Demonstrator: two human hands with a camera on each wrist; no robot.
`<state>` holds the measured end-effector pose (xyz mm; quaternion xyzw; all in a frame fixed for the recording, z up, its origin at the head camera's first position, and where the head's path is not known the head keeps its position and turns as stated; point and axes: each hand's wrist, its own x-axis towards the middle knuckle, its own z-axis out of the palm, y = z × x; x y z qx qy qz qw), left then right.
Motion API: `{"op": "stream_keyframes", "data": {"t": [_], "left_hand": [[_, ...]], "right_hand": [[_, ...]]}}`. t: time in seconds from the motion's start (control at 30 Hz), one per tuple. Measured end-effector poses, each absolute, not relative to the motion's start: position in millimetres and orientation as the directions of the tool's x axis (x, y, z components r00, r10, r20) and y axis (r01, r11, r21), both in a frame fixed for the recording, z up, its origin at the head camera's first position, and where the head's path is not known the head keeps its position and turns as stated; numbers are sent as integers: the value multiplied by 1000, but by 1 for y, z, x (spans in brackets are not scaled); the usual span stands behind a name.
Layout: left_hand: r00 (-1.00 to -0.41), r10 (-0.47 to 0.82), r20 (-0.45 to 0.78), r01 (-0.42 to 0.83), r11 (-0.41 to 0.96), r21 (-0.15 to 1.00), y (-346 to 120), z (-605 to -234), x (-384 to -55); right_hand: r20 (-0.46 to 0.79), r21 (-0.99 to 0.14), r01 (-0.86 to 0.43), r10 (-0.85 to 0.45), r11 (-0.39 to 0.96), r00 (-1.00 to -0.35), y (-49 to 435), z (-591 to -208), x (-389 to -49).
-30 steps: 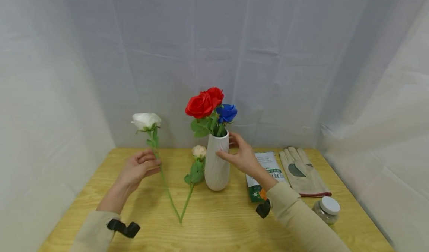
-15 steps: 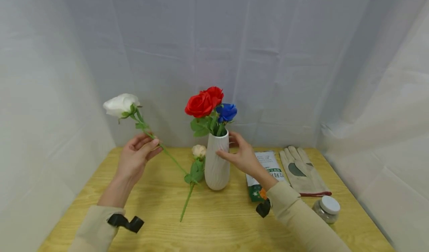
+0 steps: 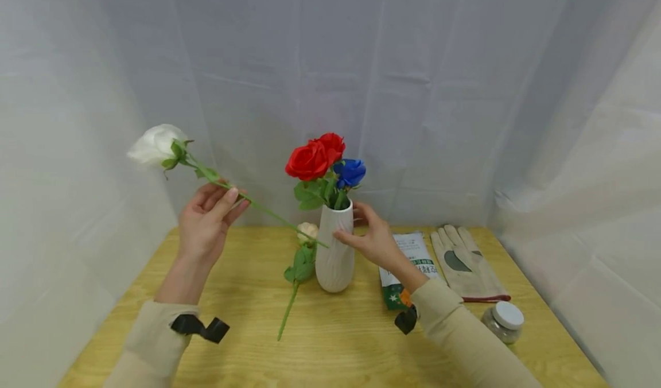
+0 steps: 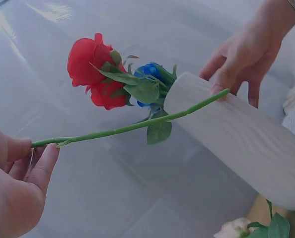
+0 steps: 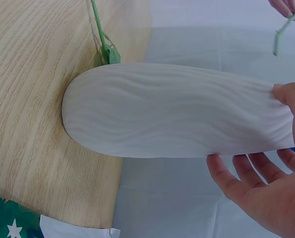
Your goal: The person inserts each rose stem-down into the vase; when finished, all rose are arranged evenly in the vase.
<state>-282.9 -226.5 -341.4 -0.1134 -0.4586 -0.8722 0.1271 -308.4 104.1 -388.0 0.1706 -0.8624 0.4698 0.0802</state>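
Note:
My left hand (image 3: 209, 221) pinches the green stem of a white rose (image 3: 160, 146), its bloom up at the left and its bare stem end slanting down in front of the vase. The white ribbed vase (image 3: 334, 256) stands upright on the table, holding red roses (image 3: 310, 161) and a blue rose (image 3: 350, 173). My right hand (image 3: 374, 239) grips the vase near its neck from the right, thumb in front and fingers behind. In the left wrist view the stem (image 4: 117, 131) runs from the fingertips across the vase. A cream rose (image 3: 307, 233) lies left of the vase.
Right of the vase lies a green and white printed packet (image 3: 410, 264), partly behind my right forearm. Work gloves (image 3: 467, 264) and a small white-lidded jar (image 3: 503, 322) are farther right. Pale sheeting (image 3: 330, 61) hangs behind the wooden table (image 3: 232, 342) and at both sides.
My left hand has lifted the white rose and tilted it; the bloom moved up and left, the stem end came off the table toward the vase. The right hand and vase stayed put.

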Motion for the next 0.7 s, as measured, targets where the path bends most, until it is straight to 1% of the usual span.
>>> {"op": "stream_keyframes", "data": {"t": [0.17, 0.7], "left_hand": [[-930, -155, 334, 361, -559, 746, -220, -332, -283], [-886, -259, 385, 456, -642, 617, -200, -312, -291]], "right_hand": [[296, -782, -369, -222, 502, -929, 104, -387, -307], [294, -783, -369, -225, 501, -929, 105, -389, -308]]}}
